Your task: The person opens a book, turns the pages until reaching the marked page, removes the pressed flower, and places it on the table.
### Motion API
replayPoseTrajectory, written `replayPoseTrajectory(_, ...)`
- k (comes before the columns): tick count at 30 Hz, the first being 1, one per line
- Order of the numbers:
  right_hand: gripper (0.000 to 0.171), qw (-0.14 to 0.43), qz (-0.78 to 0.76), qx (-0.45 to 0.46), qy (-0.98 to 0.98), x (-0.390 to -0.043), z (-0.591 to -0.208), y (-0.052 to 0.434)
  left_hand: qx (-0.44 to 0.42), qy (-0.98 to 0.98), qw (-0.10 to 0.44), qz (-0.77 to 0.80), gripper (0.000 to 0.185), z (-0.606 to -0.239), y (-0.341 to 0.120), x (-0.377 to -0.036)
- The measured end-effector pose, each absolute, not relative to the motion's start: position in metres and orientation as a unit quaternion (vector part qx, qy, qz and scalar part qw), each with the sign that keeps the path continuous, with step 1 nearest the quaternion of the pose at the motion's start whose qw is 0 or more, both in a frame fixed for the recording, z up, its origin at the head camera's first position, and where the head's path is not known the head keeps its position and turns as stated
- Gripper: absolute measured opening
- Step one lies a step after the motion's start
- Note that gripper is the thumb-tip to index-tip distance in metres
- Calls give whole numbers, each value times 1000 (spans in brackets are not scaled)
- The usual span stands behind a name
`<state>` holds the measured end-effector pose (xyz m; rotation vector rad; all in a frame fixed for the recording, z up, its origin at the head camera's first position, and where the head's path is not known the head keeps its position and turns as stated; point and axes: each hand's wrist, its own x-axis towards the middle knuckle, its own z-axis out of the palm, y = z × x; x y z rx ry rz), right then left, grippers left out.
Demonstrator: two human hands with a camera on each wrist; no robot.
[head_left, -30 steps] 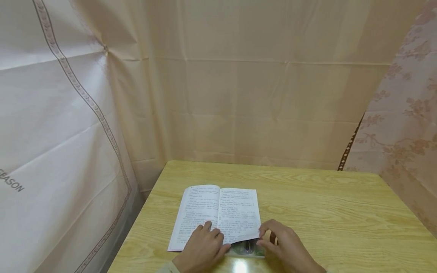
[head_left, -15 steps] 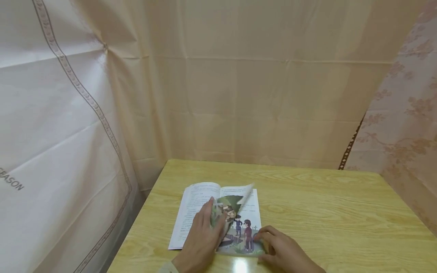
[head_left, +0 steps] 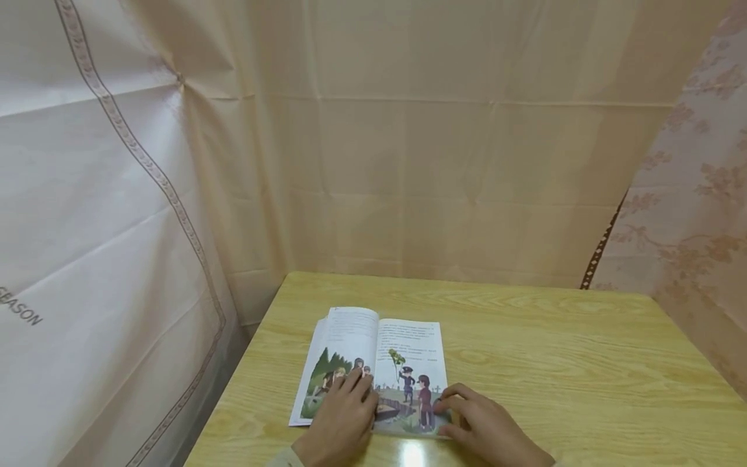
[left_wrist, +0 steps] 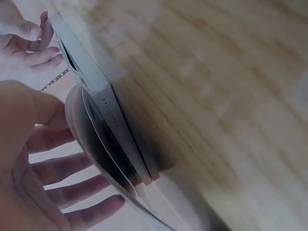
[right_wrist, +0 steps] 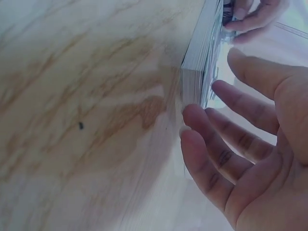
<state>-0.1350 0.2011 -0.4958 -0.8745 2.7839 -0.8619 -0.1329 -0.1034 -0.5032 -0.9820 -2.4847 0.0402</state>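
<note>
An open book [head_left: 408, 334] lies on the table, with print at the top of both pages and a colour picture of trees and several figures below. On the lower part of its left page rests my left hand [head_left: 341, 418], fingers extended, close to the spine. In the left wrist view, these fingers [left_wrist: 62, 168] lie over bowed pages above the book's spine [left_wrist: 110, 108]. At the lower right corner is my right hand [head_left: 487, 421], its fingers loosely bent. The right wrist view has its fingertips [right_wrist: 195, 115] at the page block [right_wrist: 195, 72], thumb apart and nothing pinched.
The book is near the front of a wood-grain table [head_left: 554, 363]. A beige cloth [head_left: 408, 162] hangs behind the table, a pale cloth [head_left: 117, 259] at the left and a flowered cloth [head_left: 688, 214] at the right.
A leaf has turned from right to left, so the picture now spans both pages. My left hand swept it over and lies on it; my right hand has hardly moved.
</note>
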Motion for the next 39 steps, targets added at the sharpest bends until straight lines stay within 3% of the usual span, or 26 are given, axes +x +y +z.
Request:
replayPoseTrajectory(7,14,38,-294,-265,917,-139,-493,195,-349,-917,196,15,15,-501,-106,-131)
replayPoseTrajectory(14,3,-23,-287,-247,925,-148,-496,188,-340,-924,175,-14,21,-498,-109,-134)
replayPoseTrajectory(21,11,-13,-304,-200,931,-157,-492,179,-340,-923,181,-8,31,-498,-112,-135)
replayPoseTrajectory(39,22,-64,-259,-196,944,-181,-489,150,-341,-923,179,0,42,-499,-115,-135)
